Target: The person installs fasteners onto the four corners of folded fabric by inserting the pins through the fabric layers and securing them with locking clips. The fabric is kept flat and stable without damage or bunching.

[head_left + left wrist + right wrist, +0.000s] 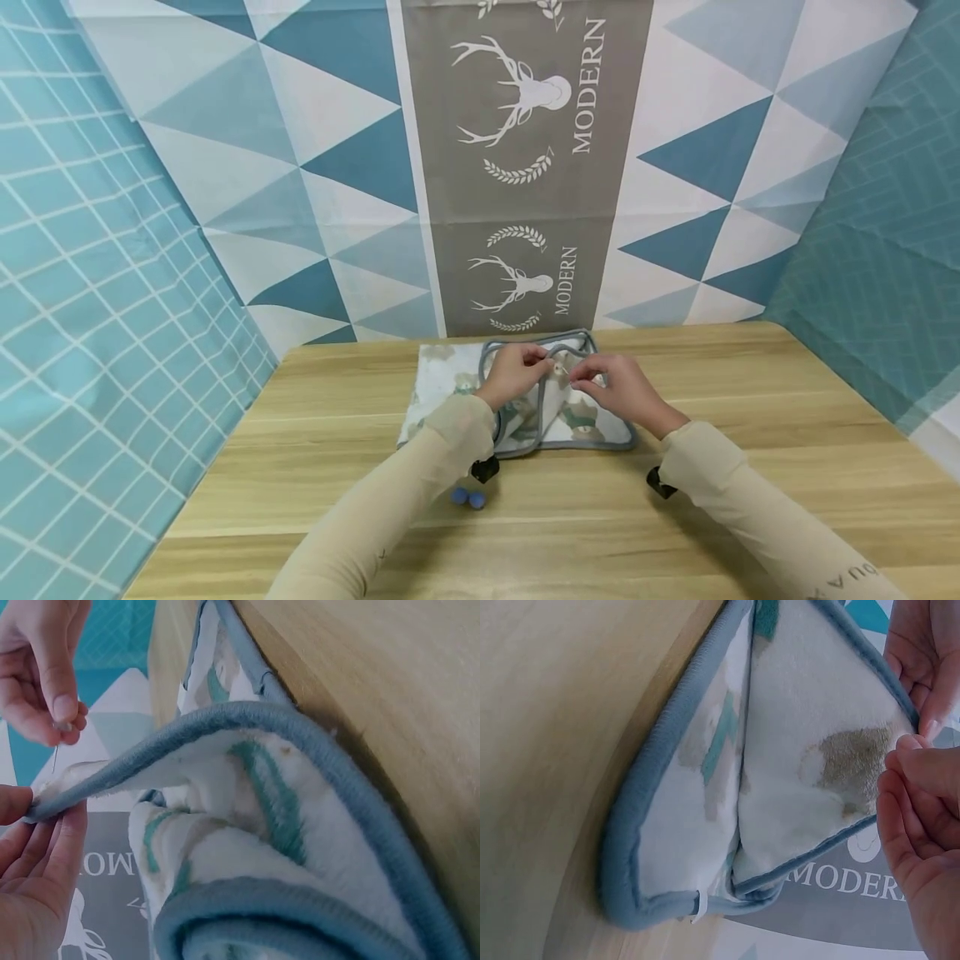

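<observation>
Indoors, kind of room unclear: wood-grain table (pixel 585 525), patterned sheeting (pixel 517 200) on three sides.

Passage is afforded over the light wood-grain counter (pixel 765 400) right of the right hand (pixel 618 388). The narrow gap to the left hand (pixel 517 372) is obstructed by a thin strand (pixel 55 756) and the raised white plush, grey-edged cloth (pixel 558 423). Beside the beige left sleeve (pixel 401 483), low passage is blocked by two small blue balls (pixel 477 500).
</observation>
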Tool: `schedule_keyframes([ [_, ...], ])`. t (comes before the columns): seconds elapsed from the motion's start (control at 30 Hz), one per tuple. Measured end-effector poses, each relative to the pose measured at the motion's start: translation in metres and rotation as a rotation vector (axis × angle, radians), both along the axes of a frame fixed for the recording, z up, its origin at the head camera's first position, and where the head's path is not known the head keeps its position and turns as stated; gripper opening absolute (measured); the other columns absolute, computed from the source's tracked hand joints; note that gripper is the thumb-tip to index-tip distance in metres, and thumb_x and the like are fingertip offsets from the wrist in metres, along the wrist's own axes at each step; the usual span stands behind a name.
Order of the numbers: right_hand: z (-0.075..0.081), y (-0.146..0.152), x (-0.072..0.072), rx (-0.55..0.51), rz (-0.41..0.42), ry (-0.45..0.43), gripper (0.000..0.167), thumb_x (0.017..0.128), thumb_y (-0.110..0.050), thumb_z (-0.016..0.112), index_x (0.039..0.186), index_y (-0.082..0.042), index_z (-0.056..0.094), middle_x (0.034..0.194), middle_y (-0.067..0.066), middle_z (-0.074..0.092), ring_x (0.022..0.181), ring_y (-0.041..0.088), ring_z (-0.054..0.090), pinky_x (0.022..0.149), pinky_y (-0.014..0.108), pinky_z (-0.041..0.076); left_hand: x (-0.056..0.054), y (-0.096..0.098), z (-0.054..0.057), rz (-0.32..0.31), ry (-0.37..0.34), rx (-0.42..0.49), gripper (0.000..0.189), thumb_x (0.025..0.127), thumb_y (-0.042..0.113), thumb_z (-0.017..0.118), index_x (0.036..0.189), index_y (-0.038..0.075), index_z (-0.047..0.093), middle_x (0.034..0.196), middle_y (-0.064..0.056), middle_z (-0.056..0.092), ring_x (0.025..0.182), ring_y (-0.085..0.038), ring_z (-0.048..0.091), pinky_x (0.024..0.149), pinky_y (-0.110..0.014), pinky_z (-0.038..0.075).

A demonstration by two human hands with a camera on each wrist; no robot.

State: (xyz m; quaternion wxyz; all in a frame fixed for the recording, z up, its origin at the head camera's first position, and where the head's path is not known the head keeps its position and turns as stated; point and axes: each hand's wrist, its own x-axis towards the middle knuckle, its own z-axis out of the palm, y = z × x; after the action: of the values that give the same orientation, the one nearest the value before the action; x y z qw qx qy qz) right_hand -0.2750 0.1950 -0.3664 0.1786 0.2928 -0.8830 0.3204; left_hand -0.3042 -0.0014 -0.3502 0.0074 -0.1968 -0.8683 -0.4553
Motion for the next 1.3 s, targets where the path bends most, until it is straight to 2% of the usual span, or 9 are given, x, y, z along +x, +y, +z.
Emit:
schedule_keyframes([
  [0.2,-0.002,-0.002,-0.003,-0.011,0.002,0.012,0.009,0.082,-0.007,0.070,0.089,-0.012,0.072,0.086,-0.001,0.071,0.077,0.013,0.065,0.070,0.040,0.054,0.004,0.003,0.001,-0.022,0.035,-0.010,0.018,0.091,0.019,0.060,0.100,0.007,0.071,0.093,-0.006,0.071,0.083,-0.016,0.063,0.069,-0.022,0.049],
  [0.33,-0.003,-0.003,-0.004,-0.029,-0.001,0.022,0.009,0.082,-0.006,0.070,0.088,-0.013,0.072,0.086,-0.001,0.071,0.076,0.013,0.065,0.069,0.038,0.054,0.006,0.003,0.001,-0.047,0.049,-0.012,0.016,0.091,0.019,0.060,0.098,0.008,0.071,0.093,-0.006,0.071,0.084,-0.015,0.064,0.070,-0.022,0.050],
  [0.5,-0.003,-0.005,-0.004,-0.059,-0.051,0.026,0.009,0.082,-0.008,0.071,0.086,-0.017,0.070,0.084,-0.003,0.070,0.075,0.012,0.064,0.065,0.030,0.053,0.008,0.006,0.002,-0.086,0.062,-0.029,0.016,0.092,0.019,0.060,0.098,0.009,0.071,0.092,-0.004,0.071,0.083,-0.013,0.065,0.071,-0.020,0.050],
  [0.67,-0.002,-0.006,-0.005,-0.076,-0.113,0.062,0.015,0.079,-0.009,0.074,0.088,-0.014,0.062,0.081,0.001,0.066,0.075,0.014,0.063,0.068,0.036,0.054,0.010,0.009,0.004,-0.120,0.100,-0.044,0.017,0.092,0.018,0.059,0.099,0.009,0.071,0.092,-0.005,0.071,0.082,-0.013,0.065,0.070,-0.018,0.050],
  [0.8,-0.003,-0.007,-0.007,-0.054,-0.152,0.154,0.031,0.074,-0.010,0.078,0.098,-0.008,0.058,0.092,0.007,0.063,0.083,0.019,0.060,0.071,0.040,0.053,0.010,0.009,0.002,-0.135,0.119,-0.058,0.017,0.092,0.019,0.060,0.099,0.008,0.071,0.091,-0.006,0.071,0.079,-0.012,0.065,0.068,-0.017,0.050],
  [0.93,-0.001,-0.008,-0.008,0.006,-0.122,0.204,0.045,0.073,-0.011,0.080,0.113,-0.006,0.058,0.111,0.011,0.061,0.104,0.026,0.057,0.086,0.043,0.049,0.010,0.008,-0.001,-0.147,0.107,-0.067,0.015,0.091,0.017,0.060,0.097,0.008,0.071,0.088,-0.005,0.071,0.073,-0.009,0.063,0.064,-0.017,0.049],
  [1.03,-0.003,-0.009,-0.008,0.035,-0.071,0.184,0.038,0.076,-0.008,0.077,0.110,-0.008,0.062,0.110,0.009,0.064,0.106,0.027,0.059,0.090,0.044,0.049,0.011,0.006,-0.003,-0.164,0.084,-0.061,0.016,0.091,0.017,0.060,0.097,0.007,0.071,0.088,-0.005,0.071,0.073,-0.009,0.062,0.064,-0.018,0.049],
  [1.17,-0.005,-0.007,-0.004,0.063,-0.053,0.159,0.021,0.076,-0.002,0.075,0.094,-0.011,0.068,0.093,0.003,0.068,0.089,0.020,0.064,0.078,0.039,0.053,0.015,0.006,-0.004,-0.200,0.095,-0.063,0.019,0.092,0.019,0.060,0.101,0.007,0.071,0.093,-0.005,0.071,0.080,-0.011,0.065,0.071,-0.018,0.050],
  [1.3,-0.004,0.001,-0.003,0.104,-0.045,0.155,0.016,0.076,-0.004,0.075,0.088,-0.012,0.069,0.087,0.001,0.068,0.084,0.018,0.064,0.075,0.037,0.053,0.021,0.001,-0.001,-0.224,0.131,-0.087,0.018,0.092,0.018,0.059,0.101,0.008,0.071,0.093,-0.004,0.071,0.082,-0.012,0.065,0.073,-0.018,0.050],
])
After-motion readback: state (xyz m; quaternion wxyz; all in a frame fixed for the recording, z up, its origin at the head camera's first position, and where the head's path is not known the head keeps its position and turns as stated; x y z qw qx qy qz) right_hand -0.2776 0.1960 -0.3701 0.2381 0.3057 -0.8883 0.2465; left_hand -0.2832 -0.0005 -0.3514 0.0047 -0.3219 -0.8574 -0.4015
